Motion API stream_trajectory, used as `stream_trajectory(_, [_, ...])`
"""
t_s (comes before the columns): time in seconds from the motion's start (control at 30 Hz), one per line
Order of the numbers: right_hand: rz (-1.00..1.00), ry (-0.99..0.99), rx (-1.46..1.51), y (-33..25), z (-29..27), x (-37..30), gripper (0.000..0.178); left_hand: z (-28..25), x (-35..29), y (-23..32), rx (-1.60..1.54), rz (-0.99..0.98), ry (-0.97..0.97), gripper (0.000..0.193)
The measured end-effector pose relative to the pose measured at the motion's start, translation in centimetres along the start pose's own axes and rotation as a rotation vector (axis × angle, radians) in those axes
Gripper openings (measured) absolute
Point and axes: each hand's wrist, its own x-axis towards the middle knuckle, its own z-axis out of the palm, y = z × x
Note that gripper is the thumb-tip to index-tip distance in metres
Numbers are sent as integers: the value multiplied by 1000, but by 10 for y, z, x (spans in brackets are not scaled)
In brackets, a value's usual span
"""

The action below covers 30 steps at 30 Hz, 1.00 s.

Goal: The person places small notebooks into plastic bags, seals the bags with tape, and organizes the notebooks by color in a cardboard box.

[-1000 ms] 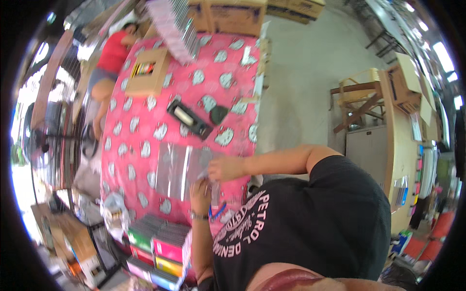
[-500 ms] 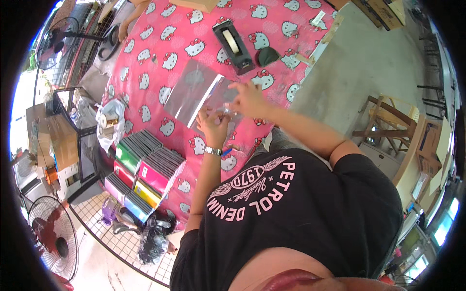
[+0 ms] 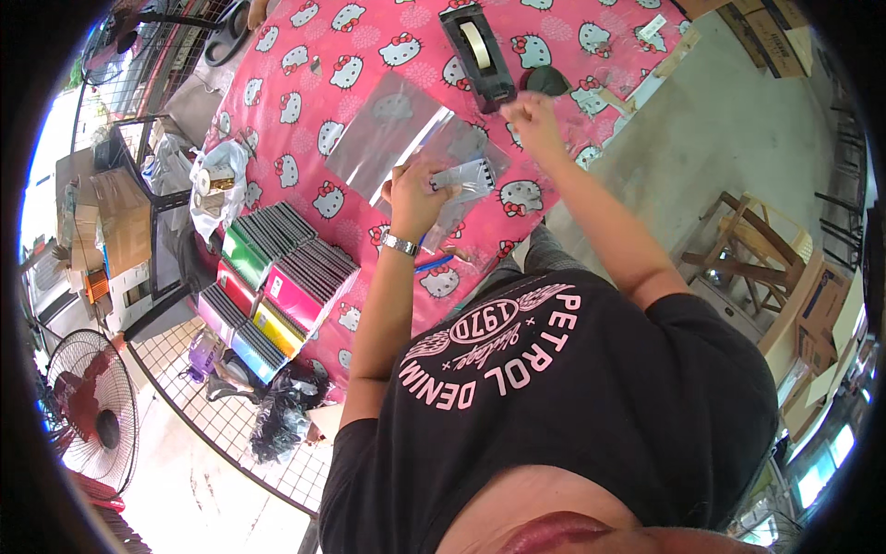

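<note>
The long tape dispenser [image 3: 484,78] points at the right hand [image 3: 537,122], just beside its end. Farther from the dispenser, toward the person, the left hand [image 3: 415,196] rests on the clear bag [image 3: 383,134]. Both hands' fingers bend; I can't tell if they grip.

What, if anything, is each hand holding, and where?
Left hand: clear plastic, pressed at its near side. Right hand: beside the tape dispenser; whether it holds anything cannot be told.
</note>
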Motion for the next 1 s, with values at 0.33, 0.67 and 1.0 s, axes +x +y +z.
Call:
stream_trajectory(0.33, [285, -1402, 17, -89, 55, 53, 29, 31, -5, -28, -237, -39, 65, 30])
stream_trajectory(0.67, [87, -1523, -1132, -50, 69, 70, 43, 32, -19, -13, -146, 30, 161, 32])
stream_trajectory(1.0, [-187, -785, -445, -30, -10, -51, 78, 32, -28, -9, -104, 337, 112, 63])
